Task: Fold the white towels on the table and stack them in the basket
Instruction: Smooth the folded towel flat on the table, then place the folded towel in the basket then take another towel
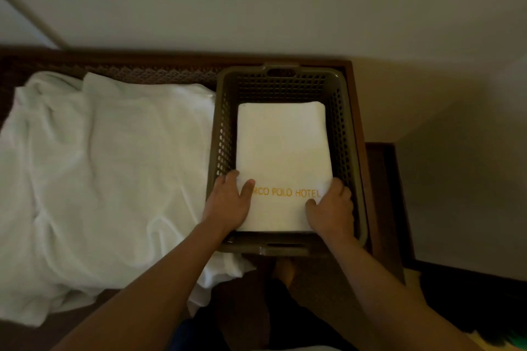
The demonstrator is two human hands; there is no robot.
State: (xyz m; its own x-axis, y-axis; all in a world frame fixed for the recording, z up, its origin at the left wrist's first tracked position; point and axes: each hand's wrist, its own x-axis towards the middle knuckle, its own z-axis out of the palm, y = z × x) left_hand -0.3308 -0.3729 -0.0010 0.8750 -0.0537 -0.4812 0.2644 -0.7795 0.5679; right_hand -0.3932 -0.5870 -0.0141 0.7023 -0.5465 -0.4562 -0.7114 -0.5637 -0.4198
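A folded white towel with gold lettering lies inside the brown perforated plastic basket at the right end of the dark wooden table. My left hand grips the towel's near left edge, thumb on top. My right hand grips its near right edge, fingers curled over the side. Both hands are inside the basket's near end. A loose pile of unfolded white towels covers the table to the left of the basket.
The dark wooden table has a carved back rail against a pale wall. A lower wooden ledge sits to the right of the basket. My bare foot shows on the floor below the table's front edge.
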